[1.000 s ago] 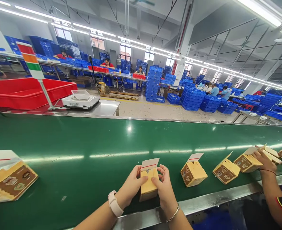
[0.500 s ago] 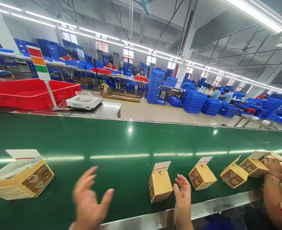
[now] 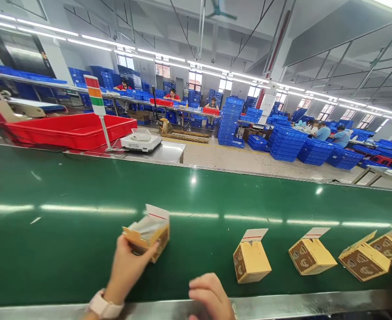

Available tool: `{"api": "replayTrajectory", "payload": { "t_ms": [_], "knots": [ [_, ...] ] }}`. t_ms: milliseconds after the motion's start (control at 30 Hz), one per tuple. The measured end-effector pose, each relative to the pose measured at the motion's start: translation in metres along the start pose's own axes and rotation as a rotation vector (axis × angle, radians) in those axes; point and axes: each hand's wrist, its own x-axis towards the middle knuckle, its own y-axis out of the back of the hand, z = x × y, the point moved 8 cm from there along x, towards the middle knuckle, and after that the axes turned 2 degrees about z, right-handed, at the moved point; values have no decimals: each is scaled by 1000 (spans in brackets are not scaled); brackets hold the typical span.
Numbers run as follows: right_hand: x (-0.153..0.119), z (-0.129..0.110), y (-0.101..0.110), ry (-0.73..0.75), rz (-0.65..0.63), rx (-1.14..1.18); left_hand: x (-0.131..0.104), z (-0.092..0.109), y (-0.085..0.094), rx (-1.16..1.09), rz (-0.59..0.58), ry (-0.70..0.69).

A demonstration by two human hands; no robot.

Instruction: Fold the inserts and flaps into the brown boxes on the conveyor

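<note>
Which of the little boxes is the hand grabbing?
The leftmost box. The left hand grips it, while the other three boxes stand untouched in a row on the green belt to its right.

Conveyor belt point(image 3: 82, 195): five small cartons in view. One open carton point(image 3: 148, 232) at left, four point(image 3: 251, 261) in a row toward the right. Hands: two. One red tray point(image 3: 66, 130) far left. One scale point(image 3: 141, 141).
</note>
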Motion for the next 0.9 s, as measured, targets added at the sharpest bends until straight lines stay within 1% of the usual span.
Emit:
{"api": "replayTrajectory", "payload": {
  "t_ms": [67,133,167,233,300,367,400,467,533,600,700,767,833,900],
  "knots": [
    [5,9,-18,-103,-49,-95,-37,6,-26,-36,-72,-18],
    [9,22,-29,-250,-138,-156,-64,8,-44,-49,-161,-38],
    [11,29,-31,-329,-182,-169,-74,7,-50,-56,-187,-45],
    [17,39,-33,-465,-265,-183,-84,5,-55,-69,-215,-83],
    [26,45,-31,-552,-343,-204,-89,7,-58,-74,-227,-181],
    [38,48,-31,-568,-436,-214,-92,12,-61,-84,-246,-320],
    [44,48,-31,-552,-491,-210,-94,15,-62,-93,-253,-399],
    [55,47,-33,-490,-591,-175,-97,23,-64,-92,-269,-563],
    [61,47,-31,-429,-642,-108,-99,30,-68,-39,-318,-700],
    [63,48,-25,-394,-605,-34,-97,33,-74,41,-393,-751],
    [55,54,-14,-426,-427,55,-95,36,-82,96,-509,-715],
    [42,59,-5,-486,-230,67,-96,39,-85,66,-553,-658],
    [27,63,7,-548,5,32,-98,43,-89,-4,-579,-571],
    [11,67,17,-613,192,-13,-95,41,-95,-113,-584,-386]
  ]
}}
